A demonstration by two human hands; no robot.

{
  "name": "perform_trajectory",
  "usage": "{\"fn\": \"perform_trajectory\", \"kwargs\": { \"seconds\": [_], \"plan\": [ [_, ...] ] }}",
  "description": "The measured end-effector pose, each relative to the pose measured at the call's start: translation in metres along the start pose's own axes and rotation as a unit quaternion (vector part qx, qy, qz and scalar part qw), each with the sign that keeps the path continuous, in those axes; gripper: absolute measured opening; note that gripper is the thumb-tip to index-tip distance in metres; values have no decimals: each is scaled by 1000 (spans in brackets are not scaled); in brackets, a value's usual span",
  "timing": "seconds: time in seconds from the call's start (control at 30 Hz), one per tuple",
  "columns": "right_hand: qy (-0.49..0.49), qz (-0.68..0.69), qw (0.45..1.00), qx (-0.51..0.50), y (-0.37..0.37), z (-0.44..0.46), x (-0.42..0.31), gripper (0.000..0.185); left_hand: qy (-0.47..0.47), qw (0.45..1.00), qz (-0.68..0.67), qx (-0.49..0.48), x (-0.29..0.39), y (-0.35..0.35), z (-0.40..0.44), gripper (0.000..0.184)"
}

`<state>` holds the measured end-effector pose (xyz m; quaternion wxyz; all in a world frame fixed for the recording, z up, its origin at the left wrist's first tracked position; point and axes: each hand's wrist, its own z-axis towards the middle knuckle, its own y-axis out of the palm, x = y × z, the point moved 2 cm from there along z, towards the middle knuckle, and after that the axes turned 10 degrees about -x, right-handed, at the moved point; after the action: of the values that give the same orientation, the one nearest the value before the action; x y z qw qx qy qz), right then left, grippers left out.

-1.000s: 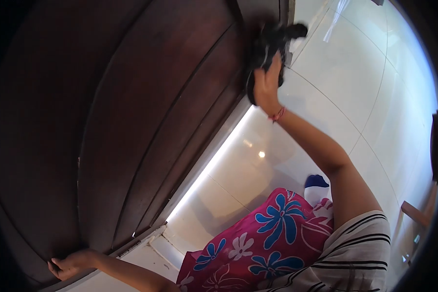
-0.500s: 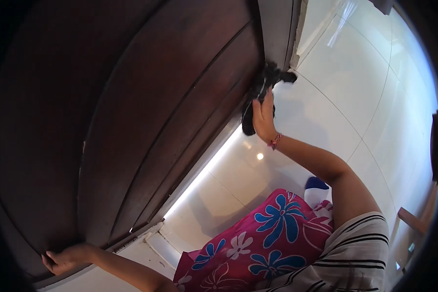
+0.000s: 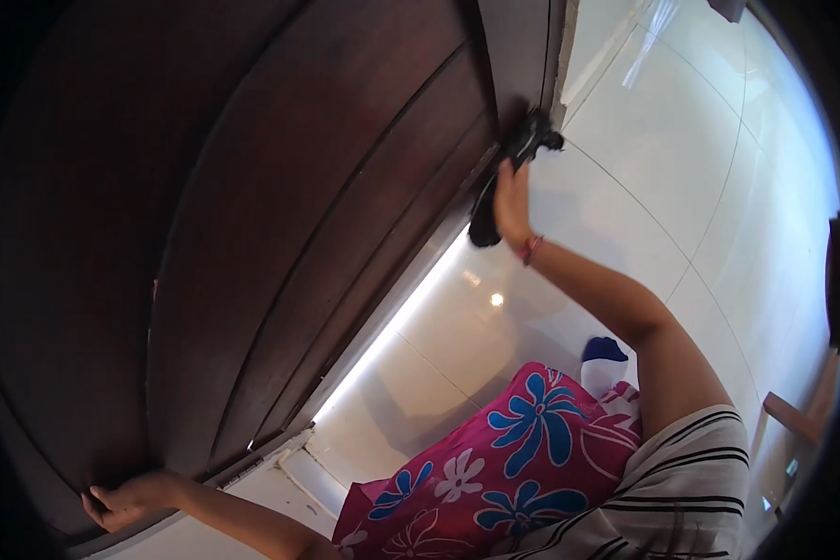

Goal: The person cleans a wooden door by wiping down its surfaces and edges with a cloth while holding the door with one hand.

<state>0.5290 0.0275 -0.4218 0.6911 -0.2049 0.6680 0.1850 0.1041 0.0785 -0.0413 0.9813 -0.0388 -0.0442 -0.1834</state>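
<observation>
A bunched black cloth (image 3: 487,217) lies against the bottom edge of the dark brown wooden door (image 3: 280,187), close to the door's far corner. My right hand (image 3: 511,207), with a pink bracelet at the wrist, presses this cloth to the wood; part of the cloth sticks out past the fingers. At the lower left, my left hand (image 3: 131,501) rests against the door near its other side. Its fingers are loosely bent with a gap at the thumb, and I see nothing held in it.
Glossy pale floor tiles (image 3: 644,187) lie beneath and beyond the door, with bright light along its bottom gap. A door frame (image 3: 562,65) stands at the far corner. My patterned pink garment (image 3: 532,420) and a blue-and-white sock (image 3: 605,359) are below. Wooden furniture (image 3: 793,415) shows at right.
My right hand and the black cloth have shifted slightly up along the door's bottom edge, and the cloth has changed shape. My left hand stays nearly in place.
</observation>
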Motion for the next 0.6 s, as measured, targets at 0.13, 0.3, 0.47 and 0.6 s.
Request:
{"fn": "perform_trajectory", "kwargs": {
  "seconds": [0.13, 0.3, 0.47, 0.6],
  "plan": [
    [-118, -41, 991, -51, 15, -35, -13, 53, 2, 1000, -23, 11, -10, 2, 1, 31],
    [-294, -78, 951, 49, 1, 14, -80, 52, 18, 999, -26, 29, -12, 0, 4, 32],
    [-173, 45, 979, 98, -17, 56, -81, 48, 15, 999, -43, 25, -5, 2, 3, 31],
    [-84, 69, 993, 42, -13, 32, -24, 45, 4, 1000, -21, -2, 1, 0, 1, 31]
  ]
}}
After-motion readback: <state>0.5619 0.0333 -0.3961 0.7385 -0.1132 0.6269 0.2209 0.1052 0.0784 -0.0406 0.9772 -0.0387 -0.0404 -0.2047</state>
